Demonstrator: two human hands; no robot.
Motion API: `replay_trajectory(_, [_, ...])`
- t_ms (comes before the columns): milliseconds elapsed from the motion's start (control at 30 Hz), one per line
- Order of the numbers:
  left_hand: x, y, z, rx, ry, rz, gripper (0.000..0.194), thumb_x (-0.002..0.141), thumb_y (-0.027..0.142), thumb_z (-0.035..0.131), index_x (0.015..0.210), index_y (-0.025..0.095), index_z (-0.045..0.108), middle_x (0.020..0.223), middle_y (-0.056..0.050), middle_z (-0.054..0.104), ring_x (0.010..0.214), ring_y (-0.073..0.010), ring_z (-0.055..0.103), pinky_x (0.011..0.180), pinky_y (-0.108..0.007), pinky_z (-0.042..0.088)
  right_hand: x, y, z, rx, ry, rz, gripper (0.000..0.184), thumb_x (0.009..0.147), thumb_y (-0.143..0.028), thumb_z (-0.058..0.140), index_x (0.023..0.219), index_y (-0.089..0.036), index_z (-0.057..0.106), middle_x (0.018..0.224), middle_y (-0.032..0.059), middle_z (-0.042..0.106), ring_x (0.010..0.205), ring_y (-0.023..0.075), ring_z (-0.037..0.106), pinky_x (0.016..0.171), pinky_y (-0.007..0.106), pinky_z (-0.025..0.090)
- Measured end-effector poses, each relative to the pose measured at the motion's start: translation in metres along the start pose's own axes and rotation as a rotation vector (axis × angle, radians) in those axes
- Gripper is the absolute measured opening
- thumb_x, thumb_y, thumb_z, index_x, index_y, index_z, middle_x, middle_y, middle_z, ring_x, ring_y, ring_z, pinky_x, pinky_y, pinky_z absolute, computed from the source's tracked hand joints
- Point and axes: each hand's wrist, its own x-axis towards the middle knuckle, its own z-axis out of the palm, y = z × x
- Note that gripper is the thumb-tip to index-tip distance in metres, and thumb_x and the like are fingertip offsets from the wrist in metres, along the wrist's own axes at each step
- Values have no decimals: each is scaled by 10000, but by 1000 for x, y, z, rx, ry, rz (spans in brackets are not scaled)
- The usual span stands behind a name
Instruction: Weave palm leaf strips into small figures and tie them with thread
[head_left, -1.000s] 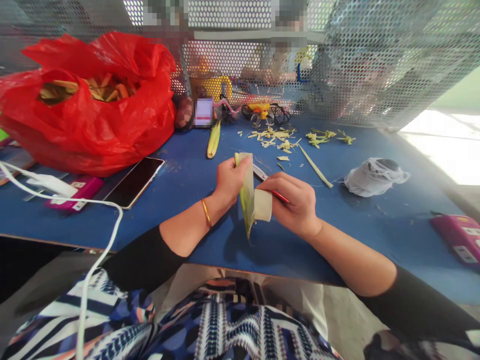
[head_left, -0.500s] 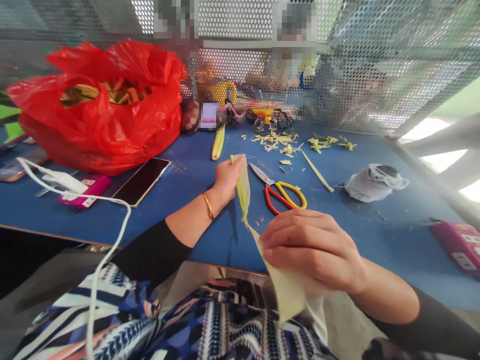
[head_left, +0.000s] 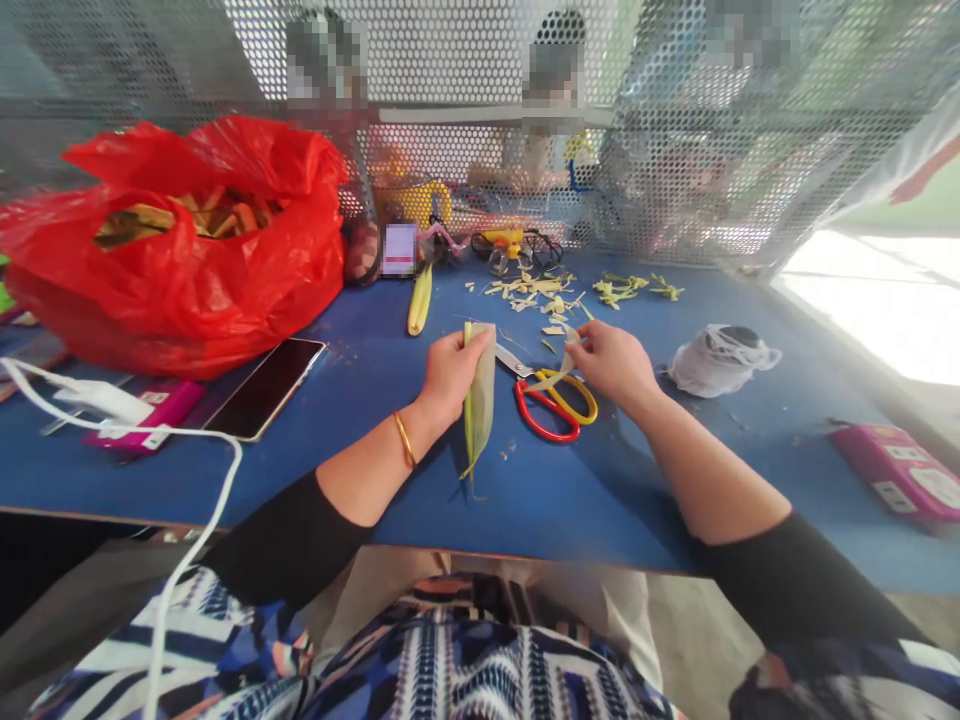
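Observation:
My left hand (head_left: 450, 375) is closed on a pale green husk bundle (head_left: 481, 410), which looks like corn husk and hangs down with its narrow tip near the table. To the right, my right hand (head_left: 611, 360) pinches a separate thin husk strip (head_left: 559, 375) over the scissors. Those scissors (head_left: 519, 368), with one red and one yellow handle, lie between my hands, blades pointing away to the left. Beyond my left hand is another husk bundle (head_left: 420, 300). Cut husk scraps (head_left: 532, 292) are scattered behind the scissors.
A large red plastic bag (head_left: 247, 290) stands at the left, beside a dark phone (head_left: 266, 388) and a white cable (head_left: 225, 490). At the right are a white-wrapped spool (head_left: 712, 365) and a magenta box (head_left: 900, 470). A perforated metal screen (head_left: 480, 60) borders the back, people behind it.
My right hand has moved away from me, from the near table edge to beside the scissors, and its strip is now apart from the bundle. My left hand still grips the bundle.

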Motion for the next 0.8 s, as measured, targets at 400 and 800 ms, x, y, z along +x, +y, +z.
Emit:
replay_trajectory(400, [-30,4,8,179,-223,203,225,810,364,645,712,165,681,612,30,549,572,-101,416,530,-231,331,-31,-36,-3,782,-161,-129,314,794,-485,655,785,-172,682,713,21,660,644,133,562,623,287,455])
replay_trajectory(800, [-31,6,8,75,-239,179,171,782,323,670,693,177,661,639,16,596,568,-98,477,552,-226,390,-37,-42,-2,975,-134,-17,221,717,-385,701,684,-181,622,606,-25,616,578,102,523,592,269,442])
